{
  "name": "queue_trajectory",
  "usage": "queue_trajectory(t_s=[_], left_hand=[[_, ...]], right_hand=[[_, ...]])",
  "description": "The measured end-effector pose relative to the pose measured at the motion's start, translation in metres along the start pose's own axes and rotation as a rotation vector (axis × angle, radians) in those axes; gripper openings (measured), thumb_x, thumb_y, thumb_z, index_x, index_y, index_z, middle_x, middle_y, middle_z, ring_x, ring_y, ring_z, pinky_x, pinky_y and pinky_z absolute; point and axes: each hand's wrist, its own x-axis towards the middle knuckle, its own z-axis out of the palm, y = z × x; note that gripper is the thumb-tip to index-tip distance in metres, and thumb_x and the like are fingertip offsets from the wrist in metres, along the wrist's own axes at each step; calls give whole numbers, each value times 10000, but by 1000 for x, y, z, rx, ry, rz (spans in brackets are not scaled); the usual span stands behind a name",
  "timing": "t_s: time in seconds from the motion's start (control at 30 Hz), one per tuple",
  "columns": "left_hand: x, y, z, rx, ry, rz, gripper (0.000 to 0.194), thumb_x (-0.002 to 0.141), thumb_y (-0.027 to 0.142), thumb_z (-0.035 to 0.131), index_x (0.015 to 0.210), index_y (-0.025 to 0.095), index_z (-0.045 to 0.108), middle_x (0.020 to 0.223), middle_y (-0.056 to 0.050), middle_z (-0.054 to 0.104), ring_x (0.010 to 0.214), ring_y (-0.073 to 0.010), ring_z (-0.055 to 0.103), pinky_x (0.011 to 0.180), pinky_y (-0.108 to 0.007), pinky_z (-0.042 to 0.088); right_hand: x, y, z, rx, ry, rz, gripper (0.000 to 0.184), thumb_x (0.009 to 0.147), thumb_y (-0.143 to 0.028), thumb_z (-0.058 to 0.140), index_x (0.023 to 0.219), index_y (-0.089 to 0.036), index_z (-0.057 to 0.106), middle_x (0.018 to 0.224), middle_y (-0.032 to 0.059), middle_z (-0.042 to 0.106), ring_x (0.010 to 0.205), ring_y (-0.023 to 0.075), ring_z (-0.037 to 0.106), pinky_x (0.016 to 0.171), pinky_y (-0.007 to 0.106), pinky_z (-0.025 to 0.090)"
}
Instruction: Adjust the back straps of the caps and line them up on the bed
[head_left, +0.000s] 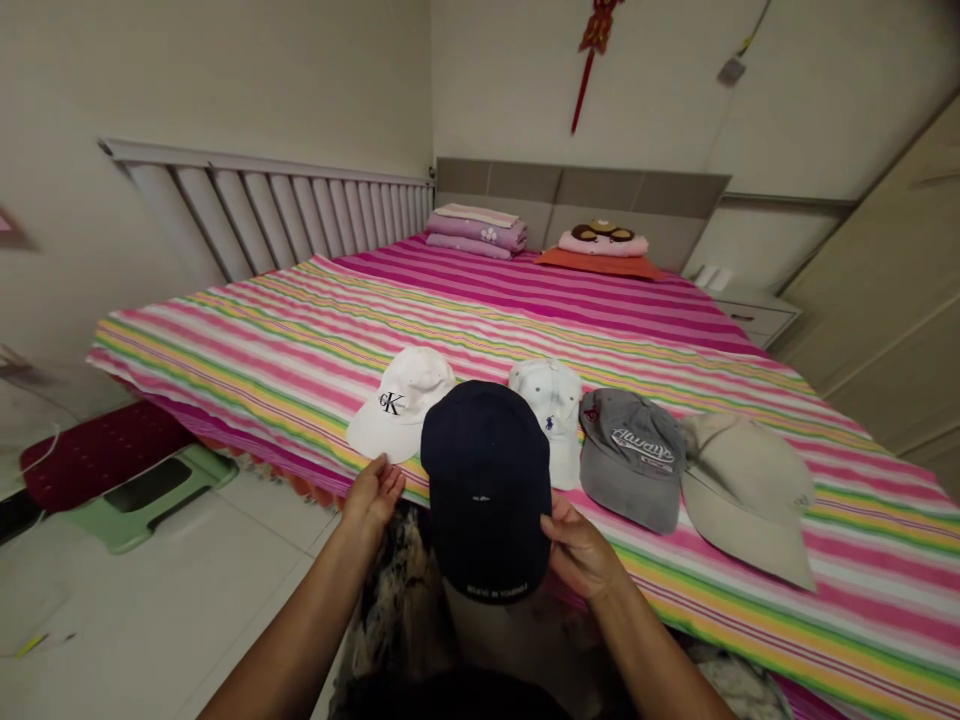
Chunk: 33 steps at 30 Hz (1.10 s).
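A navy baseball cap (486,450) with small lettering along its brim is held up in front of me, at the bed's edge. My right hand (577,548) grips its right side between thumb and fingers. To the left, my left hand (373,495) has its fingers loosely curled and apart, fingertips at the brim edge of a white cap (412,395) with black CK letters. Behind the navy cap lies a pale cap (564,425) with a small dark blue emblem. A grey cap (634,455) with white script and a beige cap (750,490) continue the row rightward.
The bed carries a striped sheet (285,340). Folded purple bedding (476,235) and a pink item on an orange pillow (600,263) sit by the headboard (517,180). A green stool (150,500) stands on the tiled floor at left; a white nightstand (754,315) is far right.
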Motion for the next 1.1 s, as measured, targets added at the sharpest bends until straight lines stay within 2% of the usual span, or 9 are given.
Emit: queue_trajectory(t_s=[0.1, 0.2, 0.3, 0.5, 0.67, 0.77, 0.9, 1.1], left_hand=[[9, 8, 3, -28, 18, 27, 104, 744, 93, 539, 688, 168, 494, 524, 43, 509, 437, -70, 512, 456, -182, 445], [14, 18, 6, -58, -24, 36, 154, 717, 9, 531, 675, 152, 490, 524, 36, 520, 412, -68, 495, 423, -176, 425], [12, 32, 4, -141, -77, 103, 184, 739, -21, 485, 677, 152, 478, 528, 48, 532, 386, -40, 455, 392, -138, 384], [0, 56, -20, -396, -197, 257, 242, 808, 10, 396, 748, 188, 548, 623, 46, 622, 484, -48, 518, 411, -132, 382], [-4, 58, -39, -481, -313, 313, 318, 817, 0, 352, 796, 202, 596, 748, 29, 675, 553, -62, 563, 426, -150, 390], [-2, 51, -45, -476, -304, 279, 330, 818, -5, 346, 811, 201, 604, 764, 23, 682, 583, -70, 585, 428, -150, 390], [2, 38, -51, -441, -296, 216, 301, 797, -16, 387, 774, 191, 604, 731, 23, 677, 521, -70, 570, 414, -157, 387], [2, 21, -50, -406, -360, 193, 300, 777, -23, 424, 830, 195, 622, 811, -5, 690, 571, -83, 603, 439, -166, 426]], right_hand=[[16, -8, 7, 7, 8, -35, 455, 609, -165, 711, 1044, -211, 588, 1024, 44, 670, 888, 183, 631, 845, 315, 451], [40, -18, 16, 25, 27, -84, 444, 635, -158, 681, 1060, -227, 574, 1021, 26, 673, 899, 179, 629, 860, 327, 451], [69, -29, 23, 59, 86, -132, 413, 674, -127, 625, 1067, -232, 559, 964, 14, 691, 875, 184, 639, 855, 367, 461], [137, -43, 33, 139, 176, -188, 354, 731, -56, 520, 1049, -207, 555, 812, 0, 709, 823, 166, 650, 827, 345, 483], [177, -30, 21, 192, 264, -162, 300, 751, -43, 500, 981, -229, 553, 757, -31, 702, 716, 138, 655, 764, 339, 507], [183, -10, 6, 215, 362, -106, 297, 750, -28, 502, 954, -242, 536, 693, -54, 690, 647, 132, 650, 726, 362, 514], [177, 15, -9, 233, 449, -26, 200, 787, -55, 487, 898, -211, 547, 697, -31, 683, 657, 131, 646, 697, 343, 519], [169, 26, -13, 214, 535, 71, 94, 845, -157, 492, 903, -121, 557, 786, 6, 630, 675, 120, 614, 641, 302, 515]])
